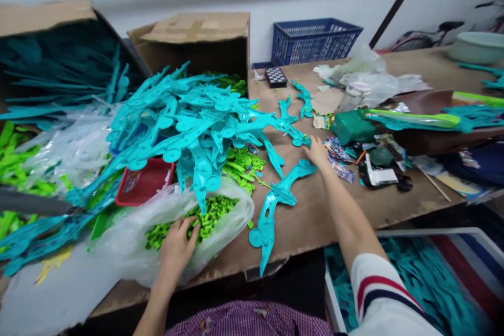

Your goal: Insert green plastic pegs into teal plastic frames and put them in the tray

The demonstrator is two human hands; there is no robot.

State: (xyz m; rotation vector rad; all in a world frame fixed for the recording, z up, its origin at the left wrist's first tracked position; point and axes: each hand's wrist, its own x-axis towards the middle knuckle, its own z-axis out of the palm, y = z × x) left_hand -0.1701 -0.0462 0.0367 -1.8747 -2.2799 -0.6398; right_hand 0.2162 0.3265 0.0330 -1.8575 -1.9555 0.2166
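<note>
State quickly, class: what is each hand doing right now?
Left hand: fingers spread open, reaching into the clear bag of green plastic pieces.
Right hand: resting on a teal plastic part; grip cannot be told.

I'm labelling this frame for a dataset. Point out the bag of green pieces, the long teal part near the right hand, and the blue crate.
bag of green pieces (220,207), head view, green contents.
long teal part (275,197), head view, middle.
blue crate (311,42), head view, front wall.

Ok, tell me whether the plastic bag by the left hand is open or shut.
Open. The bag gapes at its mouth, green pieces show inside, and the left hand reaches in among them.
</note>
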